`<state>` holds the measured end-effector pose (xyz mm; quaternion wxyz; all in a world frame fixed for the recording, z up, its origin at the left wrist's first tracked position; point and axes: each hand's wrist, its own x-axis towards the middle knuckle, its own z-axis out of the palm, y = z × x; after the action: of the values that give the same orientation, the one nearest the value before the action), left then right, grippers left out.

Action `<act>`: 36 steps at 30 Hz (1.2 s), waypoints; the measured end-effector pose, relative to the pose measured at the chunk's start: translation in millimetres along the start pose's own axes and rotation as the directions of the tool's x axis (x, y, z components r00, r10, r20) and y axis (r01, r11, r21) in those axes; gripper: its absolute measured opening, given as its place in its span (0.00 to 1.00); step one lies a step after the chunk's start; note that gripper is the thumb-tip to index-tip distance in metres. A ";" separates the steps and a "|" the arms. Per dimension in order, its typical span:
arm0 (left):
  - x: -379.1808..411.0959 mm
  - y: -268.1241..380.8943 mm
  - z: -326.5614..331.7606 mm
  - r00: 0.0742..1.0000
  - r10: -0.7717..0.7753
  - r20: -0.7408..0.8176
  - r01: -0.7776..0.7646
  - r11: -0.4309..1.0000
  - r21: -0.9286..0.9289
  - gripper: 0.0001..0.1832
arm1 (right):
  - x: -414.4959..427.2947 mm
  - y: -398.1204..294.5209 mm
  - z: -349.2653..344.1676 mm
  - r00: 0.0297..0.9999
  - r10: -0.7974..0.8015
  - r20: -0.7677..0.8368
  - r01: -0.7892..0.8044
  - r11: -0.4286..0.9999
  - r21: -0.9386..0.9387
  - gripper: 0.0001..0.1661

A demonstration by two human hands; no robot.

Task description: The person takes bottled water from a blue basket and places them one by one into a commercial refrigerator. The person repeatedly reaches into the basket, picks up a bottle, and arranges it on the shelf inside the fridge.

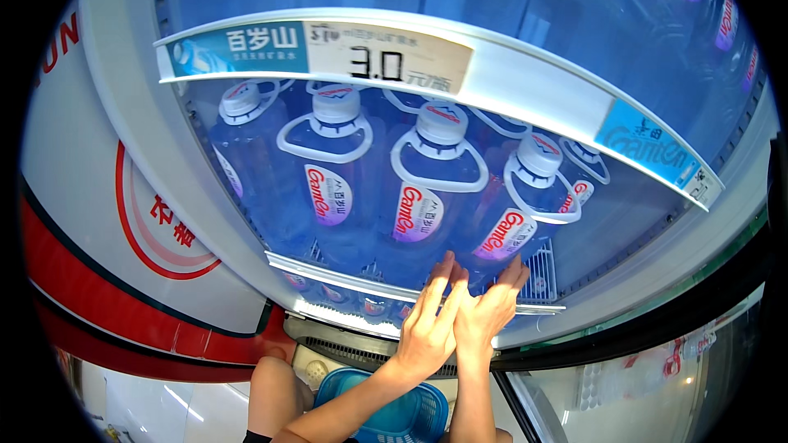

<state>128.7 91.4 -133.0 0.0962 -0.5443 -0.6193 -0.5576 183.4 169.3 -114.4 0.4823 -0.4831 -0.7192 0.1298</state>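
Several large clear Ganten water bottles with white caps and ring handles stand in a row on a cooler shelf. The rightmost front bottle [506, 232] leans slightly, and its base sits between my two hands. My left hand [431, 326] lies against its lower left side, fingers pointing into the cooler. At its lower right side is my right hand [491, 311], with the wrists close together. My hands hide the bottle's bottom edge. Just left of it stands another bottle [418, 212], close to my left fingertips.
A white upper shelf edge [523, 117] with price tags crosses above the caps. The lower shelf rail [357, 275] runs below the bottles, with smaller bottles [373, 304] beneath. A blue plastic basket [434, 409] sits on the floor between my knees. The cooler's glass door [640, 375] is at right.
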 end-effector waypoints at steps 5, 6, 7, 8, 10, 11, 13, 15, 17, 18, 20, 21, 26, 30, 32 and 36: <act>3.9 4.6 -5.4 0.999 -0.038 0.037 0.037 0.999 0.022 0.31 | 1.7 -7.9 -4.3 0.996 0.051 0.070 -0.045 0.996 -0.080 0.54; 5.7 5.4 -7.1 0.999 -0.030 0.040 0.028 0.999 0.044 0.30 | 1.4 -11.3 -5.5 0.995 0.057 0.077 -0.051 0.995 -0.083 0.54; 4.9 4.9 -8.1 0.998 -0.048 0.050 0.046 0.998 0.035 0.30 | 1.2 -15.1 -6.5 0.995 0.063 0.075 -0.056 0.994 -0.093 0.55; 2.3 4.5 -8.7 0.996 -0.065 0.060 0.064 0.998 0.025 0.30 | 0.9 -19.1 -7.3 0.995 0.069 0.072 -0.061 0.993 -0.104 0.55; -3.5 3.3 -10.5 0.995 -0.079 0.058 0.078 0.997 0.022 0.30 | -1.2 -26.3 -7.1 0.995 0.072 0.073 -0.062 0.990 -0.128 0.56; -6.9 1.8 -9.9 0.996 -0.076 0.048 0.075 0.997 0.026 0.30 | -2.8 -27.5 -6.3 0.996 0.069 0.064 -0.060 0.989 -0.132 0.56; -8.2 -1.2 -9.0 0.998 -0.061 0.035 0.060 0.998 0.030 0.31 | -6.4 -23.7 -3.3 0.997 0.070 0.044 -0.062 0.987 -0.148 0.56; -7.3 -3.3 -9.8 0.999 -0.038 0.023 0.038 0.999 0.038 0.31 | -9.2 -21.0 0.2 0.996 0.076 0.040 -0.069 0.987 -0.148 0.57; -7.7 -5.6 -11.2 0.998 -0.048 0.033 0.048 0.999 0.006 0.28 | -11.4 -21.7 2.5 0.995 0.091 0.033 -0.086 0.986 -0.141 0.57; -8.0 -6.2 -12.5 0.998 -0.053 0.038 0.053 0.999 -0.010 0.27 | -13.2 -20.4 4.2 0.996 0.083 0.025 -0.078 0.988 -0.133 0.57; -10.2 -9.5 -15.1 0.996 -0.057 0.064 0.060 0.997 -0.054 0.28 | -17.4 -14.5 9.8 0.998 0.065 0.010 -0.063 0.991 -0.117 0.57; -10.1 -9.6 -17.8 0.995 -0.057 0.078 0.063 0.995 -0.076 0.28 | -18.9 -11.0 13.1 0.999 0.041 -0.007 -0.042 0.993 -0.107 0.57; -9.0 -15.0 -33.9 0.999 -0.003 0.042 0.005 0.999 -0.040 0.31 | -24.3 -6.8 23.2 0.999 -0.010 -0.041 0.007 0.997 -0.077 0.61; -7.2 -19.0 -38.8 1.000 0.017 0.019 -0.019 0.995 0.093 0.29 | -28.2 -3.1 24.3 0.997 -0.043 -0.062 0.036 0.992 -0.123 0.64; -5.7 -26.6 -43.9 0.999 0.023 -0.032 -0.018 0.990 0.139 0.26 | -28.3 -2.0 28.9 0.995 -0.059 -0.083 0.049 0.992 -0.116 0.63; 1.8 -45.3 -67.8 0.958 0.050 -0.283 0.032 0.961 0.276 0.27 | -30.9 -18.5 18.3 0.999 0.006 -0.040 -0.003 0.998 0.067 0.63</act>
<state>59.5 48.2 -133.9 0.2631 -0.4415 -0.6682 -0.5380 160.0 139.8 -129.0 0.5121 -0.4708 -0.7036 0.1449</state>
